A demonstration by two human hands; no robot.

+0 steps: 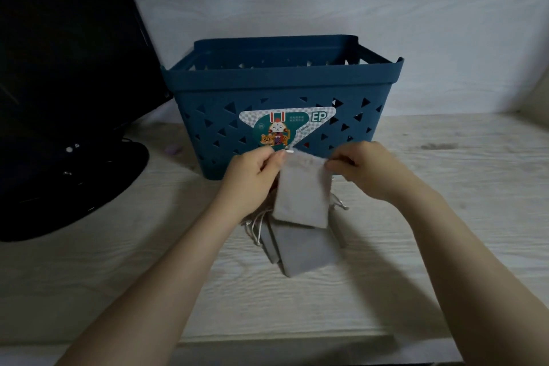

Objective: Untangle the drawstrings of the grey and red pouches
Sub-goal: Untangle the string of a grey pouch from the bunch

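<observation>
Pale wood-grain tabletop point(416, 246), dim light, plain white wall behind. You hold one grey pouch point(301, 196) raised by its gathered mouth, in front of the basket and above the pile. Your left hand point(255, 175) pinches the mouth's left corner, with a whitish cord end point(289, 151) showing at the fingertips. Your right hand point(361, 168) pinches the right corner, fingers curled over the hem. Under it, more grey pouches point(303, 252) lie overlapped on the table, their pale drawstrings point(255, 227) bunched at the left, with another small tuft at the right.

Progress, as judged: early. One pouch is lifted, but whether its cords are clear of the pile you cannot tell. No red pouch can be made out; a speck of red shows through a basket hole.

Behind stands a blue plastic basket point(282, 83) with triangular cut-outs and a cartoon label. A dark monitor point(65, 68) stands at far left.
</observation>
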